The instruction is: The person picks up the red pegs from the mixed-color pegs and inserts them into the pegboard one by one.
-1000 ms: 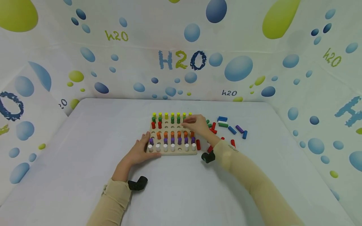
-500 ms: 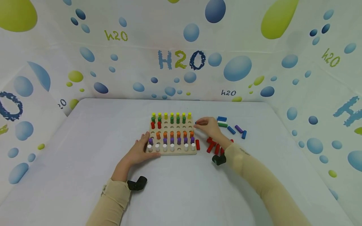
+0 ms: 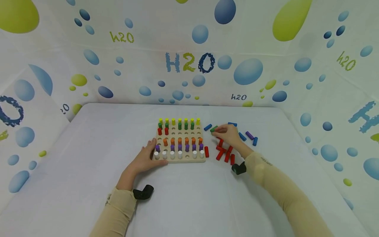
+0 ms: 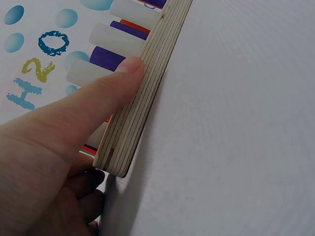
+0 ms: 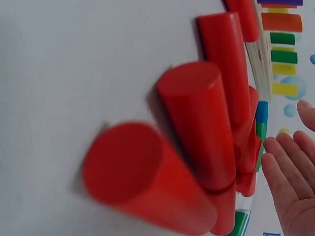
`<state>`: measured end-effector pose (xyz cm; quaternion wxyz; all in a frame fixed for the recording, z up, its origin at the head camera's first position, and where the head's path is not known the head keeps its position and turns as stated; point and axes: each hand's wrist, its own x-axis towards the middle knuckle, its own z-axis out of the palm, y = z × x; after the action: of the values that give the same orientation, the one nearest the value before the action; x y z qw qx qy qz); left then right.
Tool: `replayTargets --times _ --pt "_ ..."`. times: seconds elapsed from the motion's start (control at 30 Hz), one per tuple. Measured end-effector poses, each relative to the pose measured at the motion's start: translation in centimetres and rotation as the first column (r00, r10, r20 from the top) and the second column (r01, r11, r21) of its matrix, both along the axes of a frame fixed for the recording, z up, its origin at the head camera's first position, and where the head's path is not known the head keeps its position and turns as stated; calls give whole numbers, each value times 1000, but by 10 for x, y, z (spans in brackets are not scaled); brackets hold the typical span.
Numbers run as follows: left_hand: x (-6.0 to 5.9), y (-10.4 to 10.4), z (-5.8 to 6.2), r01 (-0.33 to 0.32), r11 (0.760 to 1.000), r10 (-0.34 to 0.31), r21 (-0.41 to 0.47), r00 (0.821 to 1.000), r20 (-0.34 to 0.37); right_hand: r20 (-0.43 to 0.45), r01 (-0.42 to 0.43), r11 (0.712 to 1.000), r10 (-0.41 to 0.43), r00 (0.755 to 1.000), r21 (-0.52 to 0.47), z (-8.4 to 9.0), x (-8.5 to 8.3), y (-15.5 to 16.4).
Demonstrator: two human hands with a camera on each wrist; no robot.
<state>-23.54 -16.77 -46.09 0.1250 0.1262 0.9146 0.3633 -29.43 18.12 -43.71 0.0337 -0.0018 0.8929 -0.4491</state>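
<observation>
A wooden pegboard (image 3: 180,161) with rows of coloured pegs lies in front of me. My left hand (image 3: 145,158) holds its near left corner, thumb along the front edge and fingers by the left side. The left wrist view shows that thumb (image 4: 130,73) pressed on the layered wood edge. To the right of the board, my right hand (image 3: 229,135) is over the loose pegs, fingertips beside a green peg (image 3: 214,128). In the right wrist view, its fingers (image 5: 290,162) look extended, with the thumb apart. Whether they touch the green peg I cannot tell.
Several red pegs (image 3: 227,156) lie loose right of the board, one red peg (image 3: 206,151) beside its edge. Blue pegs (image 3: 208,127) and a purple peg (image 3: 249,135) lie around the right hand. White cloth (image 3: 177,204) covers the table.
My right hand has moved from the board's green row rightward to the loose pegs. A green peg now stands in that row where the fingers were. My left hand has stayed in place.
</observation>
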Motion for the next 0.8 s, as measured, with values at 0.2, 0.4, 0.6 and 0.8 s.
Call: replayTargets --times 0.2,0.4,0.6,0.8 --pt "-1 0 -1 1 1000 -1 2 1000 -3 2 1 1000 -1 1000 30 -1 0 6" --pt "1 1 0 -1 1000 1 4 1000 1 -10 -21 997 22 1000 73 1 2 8" --pt "1 0 1 -2 1000 2 7 1000 7 -15 -82 973 87 996 217 3 3 9" --pt "1 0 1 -9 1000 9 2 1000 23 11 -144 869 157 988 473 3 4 5"
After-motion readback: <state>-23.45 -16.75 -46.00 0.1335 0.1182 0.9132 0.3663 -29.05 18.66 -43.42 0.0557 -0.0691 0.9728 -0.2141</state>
